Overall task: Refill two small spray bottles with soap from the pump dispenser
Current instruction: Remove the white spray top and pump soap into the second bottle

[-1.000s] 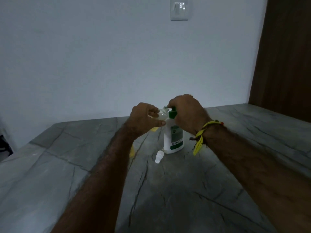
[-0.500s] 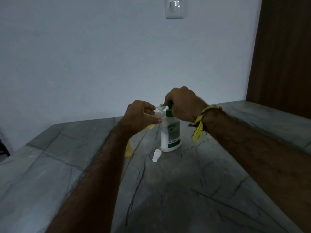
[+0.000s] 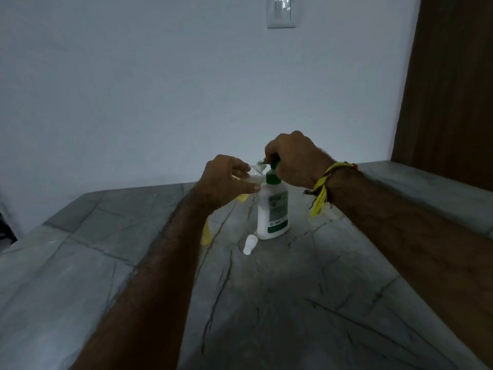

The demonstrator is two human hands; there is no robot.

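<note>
On the table (image 3: 306, 303) stands the soap bottle (image 3: 273, 209). The right hand (image 3: 294, 161) curls over its green pump (image 3: 273, 173). The left hand (image 3: 226, 181) pinches a small bottle (image 3: 254, 176), tilted, mouth touching the spout. A white cap (image 3: 250, 244) lies just beside the soap.

From my remote seat I saw a plain pale blue-grey painted wall (image 3: 133, 89) filling the view beyond the fingers. A white rectangular light switch plate (image 3: 281, 11) sat high above them. A dark brown wooden panel (image 3: 450, 84) stood to their right. Below lay a grey veined stone countertop (image 3: 306, 303), dimly lit.
</note>
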